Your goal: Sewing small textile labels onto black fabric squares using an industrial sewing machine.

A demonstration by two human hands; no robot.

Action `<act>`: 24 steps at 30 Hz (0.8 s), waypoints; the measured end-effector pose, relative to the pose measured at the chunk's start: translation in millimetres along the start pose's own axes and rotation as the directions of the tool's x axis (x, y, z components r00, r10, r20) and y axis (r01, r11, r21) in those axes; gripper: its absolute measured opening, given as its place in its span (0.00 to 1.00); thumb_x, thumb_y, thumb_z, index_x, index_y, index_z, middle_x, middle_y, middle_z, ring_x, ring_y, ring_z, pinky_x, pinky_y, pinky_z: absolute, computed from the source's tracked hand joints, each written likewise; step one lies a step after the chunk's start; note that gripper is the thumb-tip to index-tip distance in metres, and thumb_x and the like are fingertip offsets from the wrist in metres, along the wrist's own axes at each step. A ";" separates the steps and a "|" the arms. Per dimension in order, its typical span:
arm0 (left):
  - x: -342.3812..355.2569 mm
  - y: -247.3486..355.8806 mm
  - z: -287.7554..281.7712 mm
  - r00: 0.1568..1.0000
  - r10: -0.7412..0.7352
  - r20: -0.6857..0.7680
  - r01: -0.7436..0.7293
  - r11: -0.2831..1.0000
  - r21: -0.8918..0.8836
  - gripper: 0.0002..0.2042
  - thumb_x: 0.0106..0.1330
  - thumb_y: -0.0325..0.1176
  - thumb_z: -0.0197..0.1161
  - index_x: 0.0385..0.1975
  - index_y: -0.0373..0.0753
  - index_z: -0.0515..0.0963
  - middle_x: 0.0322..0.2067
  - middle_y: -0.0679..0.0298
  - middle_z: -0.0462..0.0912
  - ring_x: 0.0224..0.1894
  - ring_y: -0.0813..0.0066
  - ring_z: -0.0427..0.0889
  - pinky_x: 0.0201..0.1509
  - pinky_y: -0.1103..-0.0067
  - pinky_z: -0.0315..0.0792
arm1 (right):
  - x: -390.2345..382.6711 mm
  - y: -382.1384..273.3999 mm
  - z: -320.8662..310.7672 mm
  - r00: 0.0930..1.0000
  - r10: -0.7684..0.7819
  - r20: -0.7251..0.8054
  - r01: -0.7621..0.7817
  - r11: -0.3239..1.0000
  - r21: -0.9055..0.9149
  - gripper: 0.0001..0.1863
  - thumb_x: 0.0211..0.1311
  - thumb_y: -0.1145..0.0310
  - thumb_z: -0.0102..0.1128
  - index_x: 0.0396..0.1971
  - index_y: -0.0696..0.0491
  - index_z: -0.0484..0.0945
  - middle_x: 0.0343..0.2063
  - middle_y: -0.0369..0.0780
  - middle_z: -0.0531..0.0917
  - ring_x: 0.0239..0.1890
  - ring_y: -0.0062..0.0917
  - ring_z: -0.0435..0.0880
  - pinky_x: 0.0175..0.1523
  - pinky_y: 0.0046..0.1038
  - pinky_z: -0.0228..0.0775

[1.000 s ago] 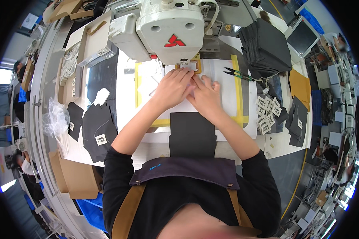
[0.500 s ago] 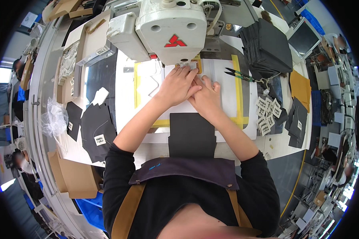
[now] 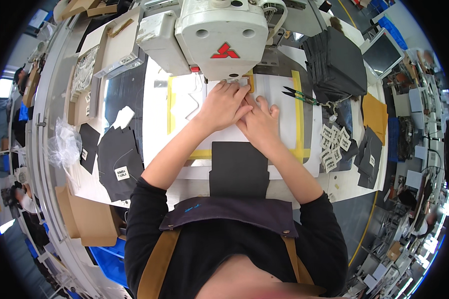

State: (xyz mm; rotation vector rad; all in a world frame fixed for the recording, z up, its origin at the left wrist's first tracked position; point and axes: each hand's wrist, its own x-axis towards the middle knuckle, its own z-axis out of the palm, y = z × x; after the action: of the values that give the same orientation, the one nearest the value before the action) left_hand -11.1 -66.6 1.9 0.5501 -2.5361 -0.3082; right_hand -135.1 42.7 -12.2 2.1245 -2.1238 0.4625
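Under the white sewing machine head, my left hand lies with its fingers stretched forward and its fingertips close to the machine's foot. My right hand rests beside it on the white sheet edged with yellow tape, fingers spread and slightly bent, the two hands overlapping at the thumbs. What lies beneath my fingertips is hidden. A black flat panel lies between my forearms at the table's near edge. Right of my right hand sit dark green-handled thread snips.
At the right are loose pale labels, a stack of black pieces and a mustard-yellow piece. To the left are black pieces bearing pale labels, crumpled clear plastic and an open cardboard tray.
The whole view has shifted slightly. Both hands stay by the machine's foot in nearly the same pose; no object is visibly taken or released.
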 end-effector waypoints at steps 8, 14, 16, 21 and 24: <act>-3.1 0.4 2.7 0.999 0.041 -0.026 -0.039 0.996 0.085 0.24 0.64 0.48 0.58 0.51 0.35 0.73 0.42 0.50 0.79 0.48 0.55 0.77 0.61 0.64 0.65 | -1.4 1.0 4.4 0.998 -0.023 -0.050 0.023 1.000 -0.003 0.21 0.53 0.54 0.63 0.45 0.49 0.80 0.60 0.32 0.71 0.55 0.29 0.66 0.50 0.41 0.52; -4.9 1.6 3.0 1.000 0.022 0.012 -0.023 0.995 0.099 0.24 0.64 0.45 0.59 0.53 0.35 0.71 0.46 0.50 0.78 0.50 0.53 0.76 0.60 0.64 0.65 | -0.3 -0.1 -0.3 0.999 -0.021 -0.050 0.020 1.000 -0.016 0.24 0.52 0.53 0.64 0.47 0.49 0.79 0.57 0.31 0.72 0.54 0.27 0.68 0.51 0.39 0.52; -2.9 3.8 4.1 0.999 0.021 -0.027 -0.018 0.996 0.084 0.23 0.63 0.45 0.59 0.52 0.35 0.72 0.43 0.51 0.78 0.48 0.55 0.77 0.59 0.65 0.66 | -0.4 -0.5 -0.3 0.998 -0.024 -0.066 0.021 0.999 -0.047 0.27 0.51 0.51 0.64 0.50 0.49 0.78 0.54 0.30 0.73 0.53 0.25 0.68 0.51 0.38 0.53; 0.2 7.9 2.7 0.999 -0.023 -0.035 0.024 0.999 0.042 0.20 0.62 0.41 0.59 0.50 0.34 0.73 0.38 0.52 0.80 0.45 0.57 0.78 0.56 0.66 0.67 | -3.3 0.5 -4.5 0.999 -0.007 -0.033 0.006 1.000 -0.030 0.29 0.52 0.51 0.64 0.53 0.50 0.76 0.56 0.33 0.73 0.53 0.26 0.69 0.51 0.38 0.53; 2.9 2.5 -0.7 0.996 -0.065 0.060 0.067 0.997 -0.043 0.19 0.61 0.38 0.58 0.49 0.35 0.73 0.37 0.53 0.80 0.44 0.58 0.78 0.55 0.67 0.67 | -14.3 -0.5 -28.3 0.999 0.016 0.033 -0.017 0.999 0.029 0.26 0.56 0.52 0.63 0.52 0.51 0.77 0.59 0.35 0.72 0.56 0.27 0.67 0.52 0.38 0.50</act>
State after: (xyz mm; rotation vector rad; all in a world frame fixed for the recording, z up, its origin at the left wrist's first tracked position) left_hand -13.8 -65.7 4.6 0.6167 -2.5643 -0.4103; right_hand -138.3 64.5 10.6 2.1470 -2.1664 0.4669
